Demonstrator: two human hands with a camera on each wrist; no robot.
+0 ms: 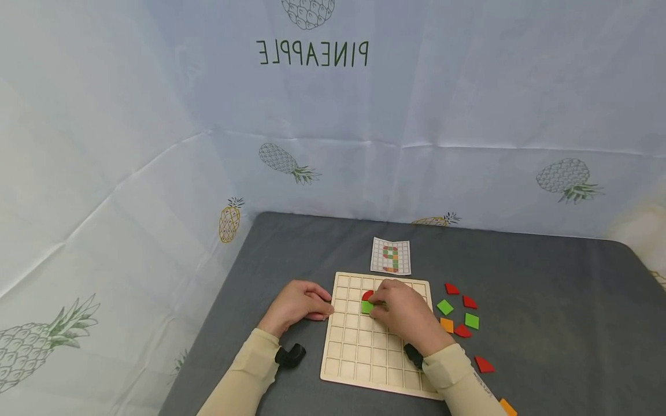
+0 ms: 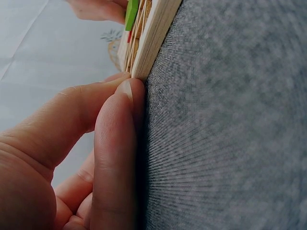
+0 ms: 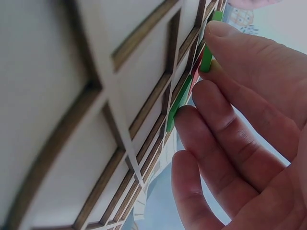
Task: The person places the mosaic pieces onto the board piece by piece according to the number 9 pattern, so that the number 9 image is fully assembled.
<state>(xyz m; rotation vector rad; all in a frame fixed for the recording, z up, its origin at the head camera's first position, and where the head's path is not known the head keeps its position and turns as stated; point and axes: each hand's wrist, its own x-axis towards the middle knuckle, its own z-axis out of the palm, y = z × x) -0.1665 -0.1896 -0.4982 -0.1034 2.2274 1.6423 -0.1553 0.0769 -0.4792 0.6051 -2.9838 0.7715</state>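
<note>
My right hand [image 1: 407, 312] is over the upper part of the wooden grid board [image 1: 359, 352]. Its thumb and forefinger pinch a green square tile [image 3: 210, 45], which stands tilted at the board's surface in the right wrist view. Close by, a red quarter-round tile [image 1: 367, 294] lies in the grid. A second green tile [image 3: 178, 103] sits beside the middle fingertips; in the head view the hand hides it. At the board's left edge, my left hand [image 1: 299, 306] grips the rim [image 2: 148, 48] between thumb and finger.
Behind the board lies a printed pattern card [image 1: 391, 256]. To the right are several loose tiles: red quarter-rounds [image 1: 484, 364], green squares [image 1: 472, 320] and orange squares [image 1: 447, 325]. The grey table [image 1: 562, 323] meets a pineapple-print curtain [image 1: 442, 104] at the back.
</note>
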